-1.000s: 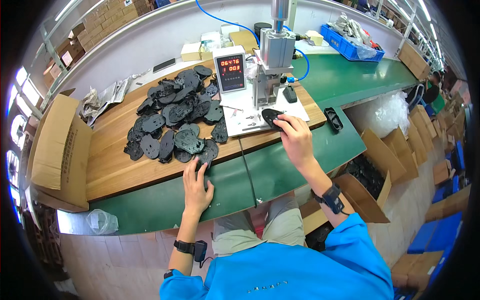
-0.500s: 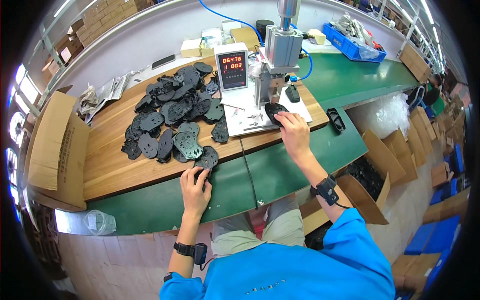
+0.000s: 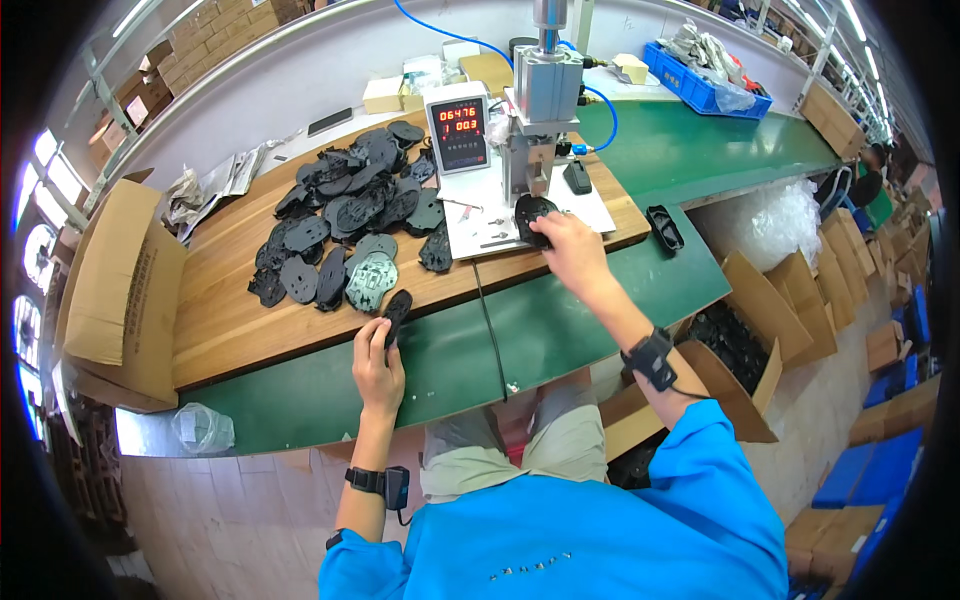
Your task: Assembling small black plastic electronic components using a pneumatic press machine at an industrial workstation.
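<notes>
My right hand [image 3: 578,250] has its fingers closed on the near edge of a black plastic mouse base [image 3: 531,212], which lies at the foot of a bench press [image 3: 540,110]. In my left hand [image 3: 378,368], at the bench's front edge, a second black mouse base [image 3: 398,310] is pinched and tilted up on its side. Just beyond it spreads a heap of similar dark plastic bases [image 3: 345,215], with a lighter grey-green one [image 3: 371,281] nearest to my left hand. Small metal pieces lie on the press's white plate [image 3: 470,240].
Left of the press stands a counter box [image 3: 458,130] with red digits. A cardboard box [image 3: 125,290] is at the left end. To the right are a black shell [image 3: 664,229], a blue crate [image 3: 710,85] and open cartons [image 3: 745,340]. A black cable [image 3: 488,335] crosses the bench front.
My left hand has turned its base from nearly flat to on edge, apart from the heap. My right hand has drawn its base slightly left, and more of that base shows.
</notes>
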A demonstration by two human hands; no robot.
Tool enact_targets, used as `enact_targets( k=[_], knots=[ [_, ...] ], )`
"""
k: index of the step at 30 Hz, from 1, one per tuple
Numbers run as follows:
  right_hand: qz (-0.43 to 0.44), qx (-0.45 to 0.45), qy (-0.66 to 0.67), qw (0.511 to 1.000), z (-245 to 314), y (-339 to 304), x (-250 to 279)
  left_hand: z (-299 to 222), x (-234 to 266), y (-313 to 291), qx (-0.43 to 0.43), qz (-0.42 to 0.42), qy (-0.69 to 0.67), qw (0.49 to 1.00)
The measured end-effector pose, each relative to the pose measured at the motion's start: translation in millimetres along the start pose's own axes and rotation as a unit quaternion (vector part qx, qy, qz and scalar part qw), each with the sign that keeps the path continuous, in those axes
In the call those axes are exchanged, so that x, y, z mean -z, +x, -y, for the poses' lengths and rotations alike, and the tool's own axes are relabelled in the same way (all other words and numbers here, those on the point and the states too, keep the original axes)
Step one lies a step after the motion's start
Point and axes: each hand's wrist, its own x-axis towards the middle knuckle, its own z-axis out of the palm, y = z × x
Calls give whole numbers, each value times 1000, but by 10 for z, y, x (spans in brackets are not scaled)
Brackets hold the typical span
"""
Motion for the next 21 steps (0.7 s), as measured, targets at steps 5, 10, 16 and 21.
enact_targets(
  k=[5,10,16,21],
  knots=[
    [-3,10,-66,998,74,-54,-115,54,-20,-42,-28,-8,-52,998],
    [23,26,-35,999,4,17,-31,32,-24,-18,-4,-23,-36,999],
    [-14,14,-56,998,73,5,-115,70,-9,-89,19,-18,-8,1000],
    [-26,-17,-59,998,89,-25,-154,48,-36,-94,30,14,-12,999]
  ],
)
